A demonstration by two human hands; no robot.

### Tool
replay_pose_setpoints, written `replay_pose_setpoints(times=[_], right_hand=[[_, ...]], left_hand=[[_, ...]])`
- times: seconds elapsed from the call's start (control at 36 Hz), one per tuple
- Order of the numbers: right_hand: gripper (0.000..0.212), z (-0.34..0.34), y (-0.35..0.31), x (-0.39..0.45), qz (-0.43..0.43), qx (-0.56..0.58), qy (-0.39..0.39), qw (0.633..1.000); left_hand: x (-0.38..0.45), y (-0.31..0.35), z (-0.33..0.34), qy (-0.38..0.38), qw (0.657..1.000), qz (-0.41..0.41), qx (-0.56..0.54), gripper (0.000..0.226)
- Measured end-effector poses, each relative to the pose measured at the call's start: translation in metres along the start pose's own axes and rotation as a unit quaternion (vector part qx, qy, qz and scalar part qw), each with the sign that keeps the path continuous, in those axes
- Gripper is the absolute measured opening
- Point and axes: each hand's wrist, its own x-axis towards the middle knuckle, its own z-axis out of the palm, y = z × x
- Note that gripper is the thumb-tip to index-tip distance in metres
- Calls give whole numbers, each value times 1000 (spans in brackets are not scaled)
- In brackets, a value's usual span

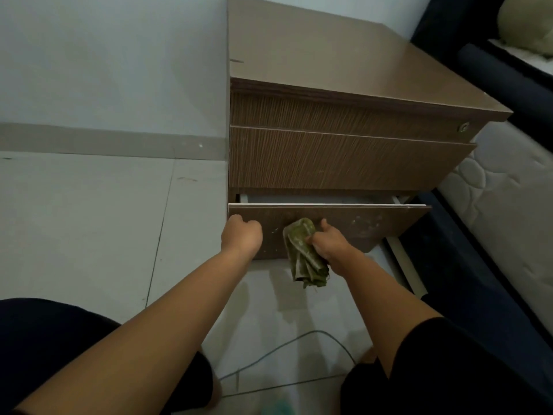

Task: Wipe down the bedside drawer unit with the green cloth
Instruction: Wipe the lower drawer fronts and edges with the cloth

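The brown wooden drawer unit (pixel 344 157) stands against the wall with three drawers. Its bottom drawer (pixel 374 223) is pulled out a little, its front dusty with pale smudges on the right. My right hand (pixel 330 242) is closed on the crumpled green cloth (pixel 302 250) and presses its top against the bottom drawer's front; the rest of the cloth hangs down. My left hand (pixel 241 235) is curled against the left end of that drawer front, at its edge; whether it grips the edge I cannot tell.
A bed with a dark frame (pixel 490 76) and a white mattress (pixel 502 187) lies close on the right of the unit. A thin cable (pixel 284 345) runs over the pale tiled floor (pixel 89 235) near my knees. A lock (pixel 463 127) sits on the top drawer.
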Motion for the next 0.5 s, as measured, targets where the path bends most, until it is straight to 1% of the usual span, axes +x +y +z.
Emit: replay_pose_setpoints(times=[0.14,0.28,0.5], right_hand=[[69,0,-2,4,4,22,7,1000],[73,-4,-10,9,-26,13,24,999],[68,-5,-11,20,-8,47,11,999]], left_hand=[[-3,2,6,-9,1000,15,-5,48],[5,2,4,-21,999,41,-4,56],[5,7,9,-28,999,40,14,63]])
